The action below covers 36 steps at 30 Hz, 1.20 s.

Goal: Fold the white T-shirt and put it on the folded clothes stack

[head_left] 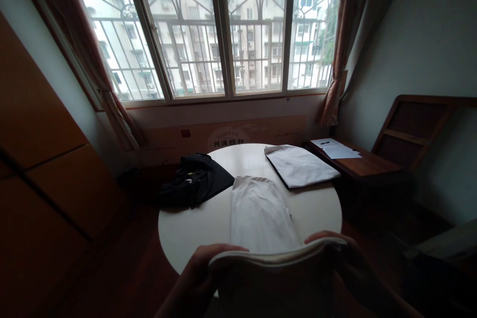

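A pale garment (259, 213) lies lengthwise on the round white table (186, 228), its near end lifted off the table edge. My left hand (197, 271) grips the left side of that raised end, thumb on top. My right hand (335, 253) grips the right side, fingers curled over the folded edge. A folded white garment (300, 165) lies at the table's far right. A crumpled black garment (196, 179) lies at the far left, partly hanging over the edge.
A low wooden side table (367, 166) with papers (335, 149) and a pen stands to the right, beside a wooden frame (413, 129). A wooden wardrobe (40, 159) fills the left. A barred window (223, 30) with curtains is behind the table.
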Tool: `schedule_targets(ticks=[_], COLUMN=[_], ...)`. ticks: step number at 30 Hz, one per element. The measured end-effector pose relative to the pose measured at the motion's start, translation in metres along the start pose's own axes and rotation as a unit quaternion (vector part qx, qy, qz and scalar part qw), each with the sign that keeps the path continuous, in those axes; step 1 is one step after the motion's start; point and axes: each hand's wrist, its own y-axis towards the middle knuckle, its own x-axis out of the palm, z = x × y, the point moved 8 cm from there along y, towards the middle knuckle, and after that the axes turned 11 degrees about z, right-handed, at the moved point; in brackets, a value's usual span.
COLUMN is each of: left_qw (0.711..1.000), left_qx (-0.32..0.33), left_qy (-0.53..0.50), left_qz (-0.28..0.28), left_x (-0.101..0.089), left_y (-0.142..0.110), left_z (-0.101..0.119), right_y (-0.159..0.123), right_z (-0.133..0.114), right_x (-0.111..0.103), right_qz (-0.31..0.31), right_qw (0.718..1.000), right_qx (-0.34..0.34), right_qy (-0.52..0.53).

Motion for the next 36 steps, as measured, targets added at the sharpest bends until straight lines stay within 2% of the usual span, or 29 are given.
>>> schedule_targets(ticks=[3,5,7,11,13,16,18,21,26,29,31,33,36], left_qw=[0.996,0.990,0.980,0.951,0.941,0.937,0.937,0.944,0.959,0.959,0.955,0.945,0.945], left_qx=[-0.067,-0.111,-0.160,-0.267,-0.304,-0.336,-0.342,-0.321,-0.237,-0.188,-0.115,-0.027,0.078], left_qy=[-0.053,-0.077,-0.102,-0.135,-0.128,-0.067,-0.021,0.029,0.116,0.172,0.241,0.308,0.316], left_qz=[-0.001,0.028,0.053,0.073,0.077,0.069,0.067,0.069,0.099,0.121,0.129,0.104,-0.022], left_x=[0.009,0.010,0.014,0.028,0.035,0.043,0.048,0.053,0.045,0.032,0.026,0.029,0.057], left_y=[0.049,0.076,0.098,0.137,0.157,0.185,0.198,0.211,0.222,0.224,0.223,0.216,0.188], left_z=[-0.007,-0.022,-0.046,-0.112,-0.145,-0.188,-0.209,-0.230,-0.237,-0.226,-0.206,-0.180,-0.145], right_y=[0.044,0.069,0.091,0.134,0.157,0.191,0.208,0.219,0.214,0.213,0.211,0.202,0.180], right_z=[0.009,0.025,0.047,0.099,0.124,0.156,0.173,0.191,0.196,0.173,0.152,0.137,0.131], right_x=[0.016,0.021,0.025,0.037,0.044,0.055,0.062,0.070,0.076,0.080,0.091,0.111,0.143], right_qz=[0.001,0.019,0.032,0.048,0.047,0.023,0.008,-0.014,-0.041,-0.038,-0.055,-0.125,-0.265], right_qw=[0.999,0.997,0.992,0.980,0.982,0.980,0.971,0.958,0.929,0.889,0.870,0.876,0.874], right_qx=[0.033,0.062,0.101,0.165,0.177,0.154,0.139,0.127,0.110,0.029,-0.050,-0.114,-0.183], right_qy=[0.035,0.051,0.071,0.102,0.053,-0.121,-0.197,-0.256,-0.352,-0.455,-0.487,-0.452,-0.363])
